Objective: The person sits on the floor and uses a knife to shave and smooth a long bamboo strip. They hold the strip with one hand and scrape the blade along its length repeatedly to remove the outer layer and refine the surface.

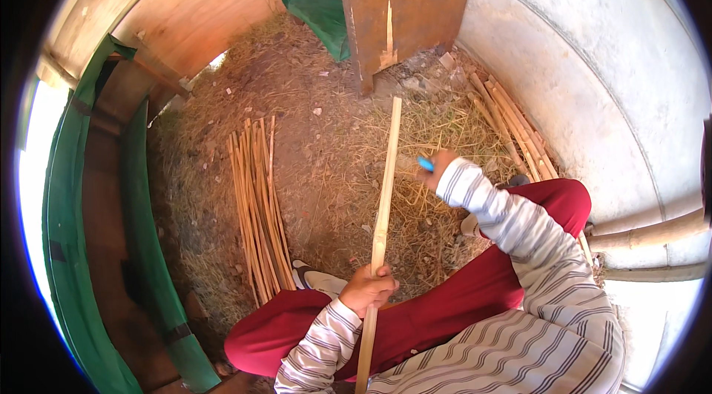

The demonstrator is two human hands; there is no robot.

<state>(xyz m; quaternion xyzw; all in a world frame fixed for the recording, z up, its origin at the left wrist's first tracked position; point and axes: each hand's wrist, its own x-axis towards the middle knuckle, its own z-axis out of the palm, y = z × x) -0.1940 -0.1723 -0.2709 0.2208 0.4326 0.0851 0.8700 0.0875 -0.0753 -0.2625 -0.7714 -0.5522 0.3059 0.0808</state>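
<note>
A long, pale bamboo strip (pixel 384 201) slants up in front of me, its lower end running down beside my striped sleeve. My left hand (pixel 366 291) is closed around its lower part, above my maroon-clad lap. To the right of the strip and apart from it, my right hand (pixel 443 165) is closed on something with a bright blue handle (pixel 425 163). The rest of that tool is hidden or too small to make out, so its kind does not show.
Several thin bamboo strips (pixel 256 208) lie in a bundle on the straw-littered ground at left. More strips (pixel 519 127) lie along the pale wall (pixel 578 45) at right. A wooden cabinet (pixel 415 8) stands ahead; a green-covered bench (pixel 152 223) lines the left side.
</note>
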